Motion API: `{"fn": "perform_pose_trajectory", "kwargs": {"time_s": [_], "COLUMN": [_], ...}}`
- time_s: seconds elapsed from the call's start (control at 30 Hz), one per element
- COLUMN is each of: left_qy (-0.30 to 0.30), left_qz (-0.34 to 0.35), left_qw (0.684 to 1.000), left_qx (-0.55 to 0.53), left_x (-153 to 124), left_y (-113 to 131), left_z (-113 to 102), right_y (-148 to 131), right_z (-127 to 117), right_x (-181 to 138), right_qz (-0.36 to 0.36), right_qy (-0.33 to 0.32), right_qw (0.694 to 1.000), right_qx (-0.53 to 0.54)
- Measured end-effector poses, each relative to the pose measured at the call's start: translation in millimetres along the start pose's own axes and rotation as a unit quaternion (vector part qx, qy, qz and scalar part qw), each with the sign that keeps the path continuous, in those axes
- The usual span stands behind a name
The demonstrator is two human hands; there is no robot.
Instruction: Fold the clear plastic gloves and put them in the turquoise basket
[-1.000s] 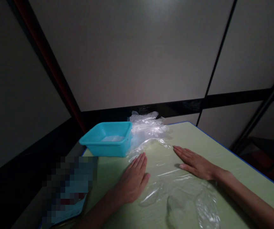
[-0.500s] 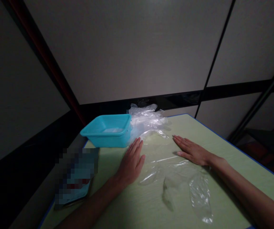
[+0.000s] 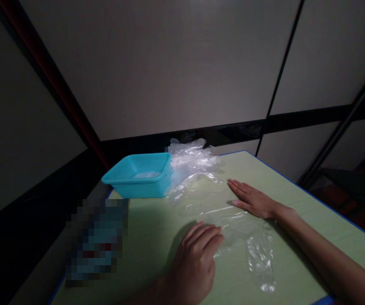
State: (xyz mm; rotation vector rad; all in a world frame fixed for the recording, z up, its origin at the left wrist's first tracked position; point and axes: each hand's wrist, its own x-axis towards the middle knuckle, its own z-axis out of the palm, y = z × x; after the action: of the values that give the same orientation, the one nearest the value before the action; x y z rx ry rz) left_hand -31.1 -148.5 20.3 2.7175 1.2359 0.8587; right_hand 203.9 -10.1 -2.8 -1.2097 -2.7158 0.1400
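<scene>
Two bare hands are held over a pale green bench [image 3: 150,237] edged in blue, with thin clear plastic film [image 3: 260,256] laid out between and in front of them. The right hand [image 3: 250,199] is rested palm down at the film's right side, its fingers extended and kept close together, the thumb set slightly apart. The left hand [image 3: 198,260] is placed nearer the body, over the film's left near part, with its fingers curled; whether any film is pinched beneath them cannot be told, as the fingertips are partly hidden. A long, crinkled lobe is formed by the film at its near right end. Beyond the film, a heap of crumpled clear plastic [image 3: 195,159] is piled beside a turquoise basin [image 3: 144,188], in which something whitish [image 3: 146,174] is held. At the bench's left edge, a flat object [image 3: 96,243] is obscured by pixelation. Pale panels [image 3: 182,76] crossed by dark bands are seen behind.
</scene>
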Motion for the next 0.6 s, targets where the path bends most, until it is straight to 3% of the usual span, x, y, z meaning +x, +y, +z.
{"fn": "perform_pose_trajectory", "kwargs": {"time_s": [0.13, 0.27, 0.47, 0.6], "left_qy": [0.037, 0.049, 0.01, -0.012], "left_qz": [0.07, 0.078, 0.028, -0.061], "left_qw": [0.997, 0.996, 0.999, 0.998], "left_qx": [-0.002, 0.012, -0.021, 0.011], "left_x": [-3, -7, -6, 8], "left_y": [-3, -1, -2, -1], "left_z": [3, 2, -22, -34], "right_y": [-1, -1, 0, -1], "right_z": [-1, -1, -3, -7], "right_x": [-1, -2, -4, -4], "right_qz": [0.009, 0.031, 0.063, 0.076], "right_qy": [-0.006, -0.004, -0.015, 0.003], "right_qw": [1.0, 1.0, 0.998, 0.997], "right_qx": [0.002, 0.002, 0.0, -0.027]}}
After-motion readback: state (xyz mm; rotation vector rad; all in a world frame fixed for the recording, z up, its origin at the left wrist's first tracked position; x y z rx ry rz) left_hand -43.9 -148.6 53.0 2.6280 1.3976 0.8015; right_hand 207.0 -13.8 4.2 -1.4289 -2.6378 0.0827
